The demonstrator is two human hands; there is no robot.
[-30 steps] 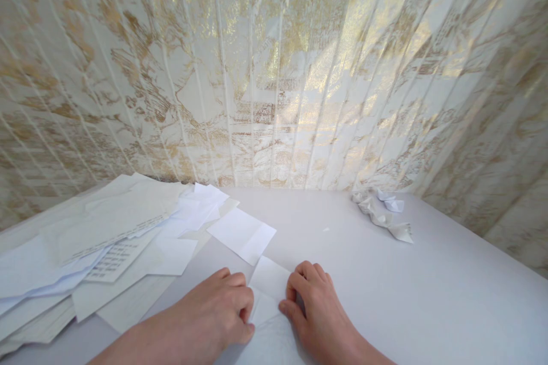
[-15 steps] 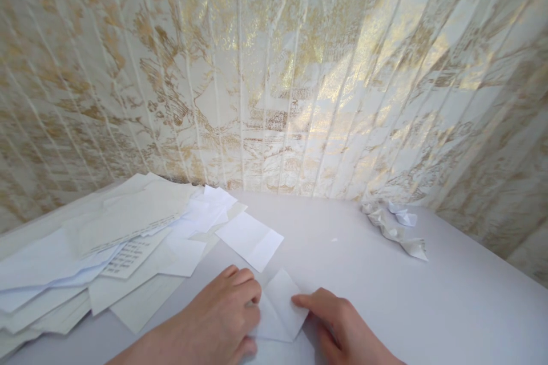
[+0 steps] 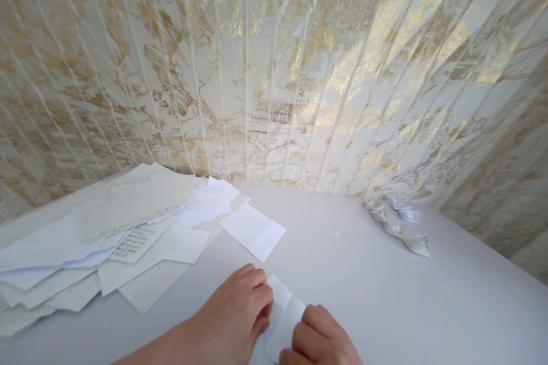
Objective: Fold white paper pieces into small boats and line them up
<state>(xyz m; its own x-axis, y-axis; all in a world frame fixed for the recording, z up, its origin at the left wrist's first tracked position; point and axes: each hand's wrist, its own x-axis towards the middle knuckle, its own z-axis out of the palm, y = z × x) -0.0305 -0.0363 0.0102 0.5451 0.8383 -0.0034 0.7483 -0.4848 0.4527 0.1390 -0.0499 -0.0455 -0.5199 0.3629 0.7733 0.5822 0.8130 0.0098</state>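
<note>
A small white sheet of paper [image 3: 286, 319] with folds across it lies between my hands at the bottom centre. My left hand [image 3: 235, 313] grips its left edge, with the fingers curled and the thumb tucked beneath them. Curled over its lower right edge are the fingers of my right hand [image 3: 321, 337]. The lower end of the sheet runs out of view. Just above my left hand, a flat white square of paper [image 3: 253, 232] with a crease rests on the table.
A spread pile of white papers [image 3: 141, 205], some printed, covers the left of the white table [image 3: 385, 308]. Small folded paper pieces [image 3: 396, 228] lie at the back right. A gold-patterned curtain [image 3: 274, 68] hangs behind the table.
The right hand's stretched fingers have curled onto the paper. The sheet has turned and looks narrower, with its folded part shifted. The view has moved slightly.
</note>
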